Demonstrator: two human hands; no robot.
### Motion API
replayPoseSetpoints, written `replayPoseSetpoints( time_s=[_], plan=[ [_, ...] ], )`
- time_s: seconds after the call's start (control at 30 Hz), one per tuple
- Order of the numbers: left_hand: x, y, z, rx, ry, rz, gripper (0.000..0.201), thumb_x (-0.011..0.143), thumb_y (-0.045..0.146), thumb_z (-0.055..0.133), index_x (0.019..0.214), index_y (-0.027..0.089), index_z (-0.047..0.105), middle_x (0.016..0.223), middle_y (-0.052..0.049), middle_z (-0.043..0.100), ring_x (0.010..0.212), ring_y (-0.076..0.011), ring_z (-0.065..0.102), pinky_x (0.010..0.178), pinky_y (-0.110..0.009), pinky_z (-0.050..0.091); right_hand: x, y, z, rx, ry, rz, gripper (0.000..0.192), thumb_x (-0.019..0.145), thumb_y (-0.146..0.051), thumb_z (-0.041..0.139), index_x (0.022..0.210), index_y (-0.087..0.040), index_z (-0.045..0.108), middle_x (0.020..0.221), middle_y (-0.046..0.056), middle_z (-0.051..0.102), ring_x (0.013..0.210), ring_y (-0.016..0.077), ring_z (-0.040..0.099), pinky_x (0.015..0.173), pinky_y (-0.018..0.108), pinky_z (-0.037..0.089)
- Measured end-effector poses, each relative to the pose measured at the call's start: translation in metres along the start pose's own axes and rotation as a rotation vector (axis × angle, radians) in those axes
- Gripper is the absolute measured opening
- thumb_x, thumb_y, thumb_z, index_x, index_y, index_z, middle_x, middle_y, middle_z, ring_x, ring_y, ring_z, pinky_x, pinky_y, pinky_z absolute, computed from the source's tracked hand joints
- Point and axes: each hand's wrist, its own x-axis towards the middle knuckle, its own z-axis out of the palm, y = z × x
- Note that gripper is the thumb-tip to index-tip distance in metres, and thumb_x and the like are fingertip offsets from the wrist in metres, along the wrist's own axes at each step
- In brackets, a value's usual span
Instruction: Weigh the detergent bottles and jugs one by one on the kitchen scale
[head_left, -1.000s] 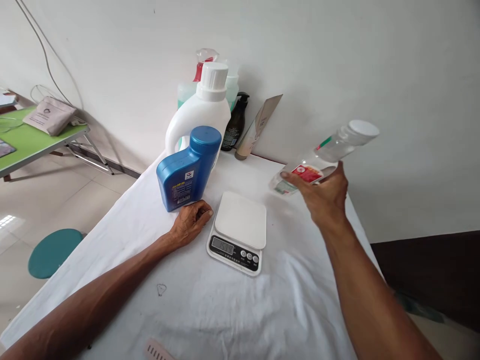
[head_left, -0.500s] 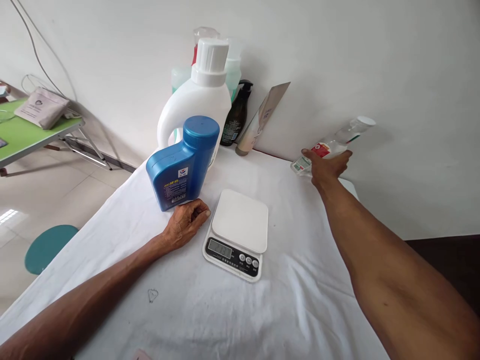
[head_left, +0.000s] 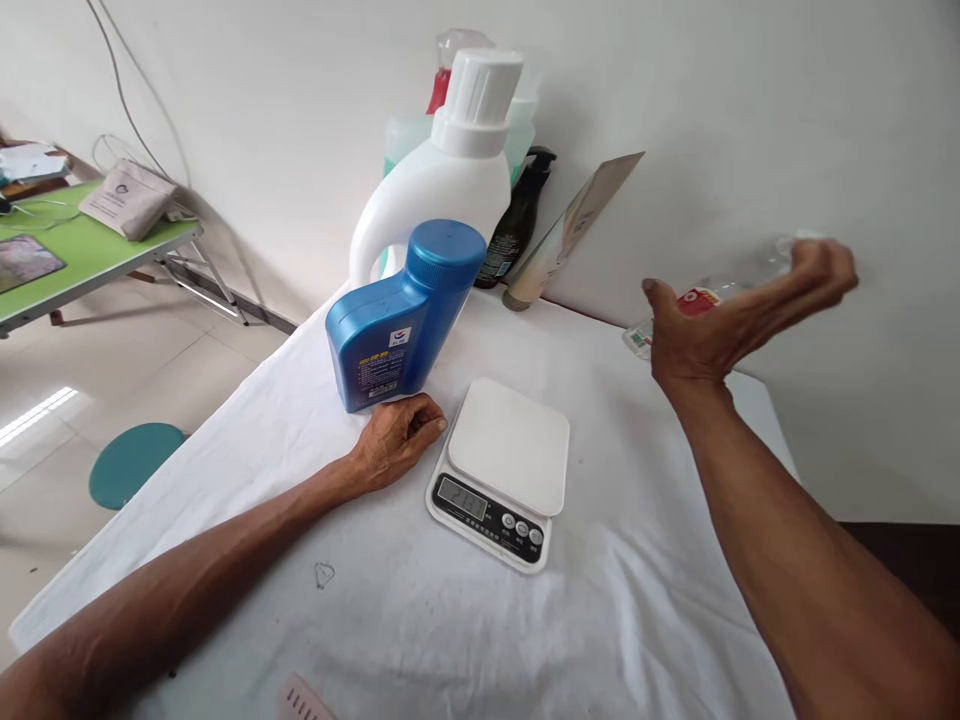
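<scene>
My left hand [head_left: 401,437] rests on the white cloth with its fingers curled in a loose fist, and nothing shows in it. Right behind it stands a blue plastic bottle [head_left: 375,345] with a round screw cap. To its right lies a white digital kitchen scale [head_left: 506,450] with a bare plate and a lit display. At the far right, my right hand [head_left: 720,315] is raised, thumb and fingers spread. Behind it a clear bottle [head_left: 699,302] with a red label leans by the wall, partly covered by the hand.
A large white detergent jug [head_left: 442,190] stands behind the blue bottle, with spray bottles behind it. A dark pump bottle [head_left: 517,225] and a leaning beige tube [head_left: 574,235] are by the wall. Left are a green table [head_left: 82,260] and a teal stool [head_left: 135,465].
My right hand has let go of the clear bottle and opened in front of it. The view has shifted, and my left hand stays in place beside the blue bottle.
</scene>
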Motion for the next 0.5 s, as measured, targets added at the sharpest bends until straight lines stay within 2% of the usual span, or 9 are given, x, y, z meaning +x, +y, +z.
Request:
replayPoseSetpoints(
  time_s=[0.03,0.07,0.13,0.2,0.27,0.37,0.5],
  plan=[
    [0.0,0.0,0.0,0.003,0.002,0.0,0.021,0.097,0.032,0.056,0.085,0.016,0.063,0.069,0.001,0.059,0.064,-0.0119,0.05,0.062,-0.026,0.037,-0.001,-0.015,0.003,0.054,-0.07,-0.06,0.091,0.067,-0.024,0.097,0.136,-0.018,0.038,0.152,0.028,0.039,0.144,0.0371,0.036,0.121,0.048,0.025],
    [0.0,0.0,0.0,0.003,0.004,-0.001,0.021,0.097,0.032,0.055,0.086,0.016,0.063,0.069,0.001,0.06,0.064,-0.012,0.05,0.062,-0.026,0.037,0.0,-0.029,0.008,0.11,-0.161,-0.057,0.083,0.071,-0.027,0.096,0.132,-0.018,0.04,0.147,0.025,0.046,0.138,0.0342,0.045,0.116,0.046,0.033],
    [0.0,0.0,0.0,-0.003,0.008,-0.003,0.02,0.097,0.031,0.055,0.086,0.016,0.063,0.069,0.001,0.06,0.064,-0.0122,0.051,0.062,-0.026,0.038,0.002,-0.053,0.024,0.163,-0.327,0.084,0.08,0.073,-0.031,0.094,0.13,-0.015,0.041,0.142,0.022,0.051,0.131,0.0291,0.052,0.108,0.041,0.04],
    [0.0,-0.001,0.0,-0.013,0.007,0.001,0.02,0.097,0.031,0.055,0.086,0.016,0.063,0.069,0.0,0.06,0.064,-0.0122,0.051,0.062,-0.026,0.038,0.006,-0.072,0.046,0.143,-0.419,0.258,0.084,0.073,-0.033,0.092,0.133,-0.008,0.037,0.142,0.023,0.05,0.133,0.0279,0.051,0.107,0.038,0.039],
    [0.0,-0.002,0.0,-0.026,0.005,0.009,0.019,0.097,0.03,0.056,0.087,0.016,0.063,0.068,0.001,0.06,0.064,-0.0122,0.051,0.062,-0.026,0.038,0.008,-0.083,0.067,0.118,-0.451,0.357,0.085,0.075,-0.035,0.089,0.133,-0.002,0.036,0.14,0.026,0.05,0.131,0.0293,0.052,0.105,0.04,0.04],
    [0.001,-0.003,0.0,-0.039,0.002,0.01,0.018,0.096,0.03,0.056,0.087,0.016,0.063,0.068,0.001,0.059,0.064,-0.0122,0.051,0.062,-0.027,0.038,0.006,-0.092,0.093,0.125,-0.455,0.392,0.077,0.079,-0.033,0.086,0.13,-0.002,0.038,0.136,0.021,0.054,0.125,0.0267,0.056,0.1,0.038,0.042],
    [0.002,-0.004,0.0,-0.049,0.003,0.011,0.016,0.096,0.028,0.057,0.086,0.016,0.063,0.068,0.001,0.058,0.063,-0.0116,0.049,0.062,-0.027,0.038,0.001,-0.091,0.113,0.136,-0.429,0.421,0.072,0.079,-0.024,0.084,0.13,-0.002,0.039,0.131,0.017,0.056,0.12,0.0238,0.058,0.096,0.035,0.045]
  ],
)
